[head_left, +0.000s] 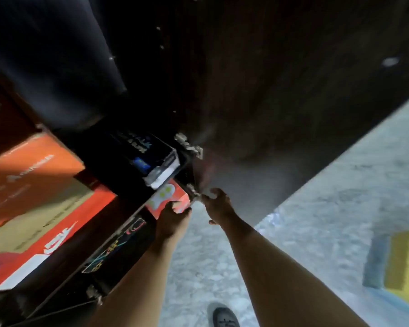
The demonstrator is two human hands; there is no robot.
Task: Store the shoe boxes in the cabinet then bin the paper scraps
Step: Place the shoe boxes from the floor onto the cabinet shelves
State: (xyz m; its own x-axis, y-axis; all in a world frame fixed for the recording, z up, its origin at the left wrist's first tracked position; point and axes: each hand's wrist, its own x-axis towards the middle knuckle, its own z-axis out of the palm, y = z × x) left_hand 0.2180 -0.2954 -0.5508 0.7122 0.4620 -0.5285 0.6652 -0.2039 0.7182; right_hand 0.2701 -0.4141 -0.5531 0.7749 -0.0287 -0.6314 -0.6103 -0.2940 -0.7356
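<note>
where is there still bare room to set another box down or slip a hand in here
Bare floor runs between the dark cabinet door and the yellow block, and between both forearms. The cabinet is crowded: the orange boxes and black box sit close together, and the left hand grips a small orange box beside the right hand.

Inside the cabinet (128,232), shoe boxes sit stacked at left, the large box (33,185) far left and the small box (168,199) at the cabinet's front edge beneath another box (149,156). The left hand (172,218) grips that small box; the right hand (216,204) sits just right of it at the cabinet door (269,114). A shoe (224,317) stands on the floor (316,208) below the door.
</note>
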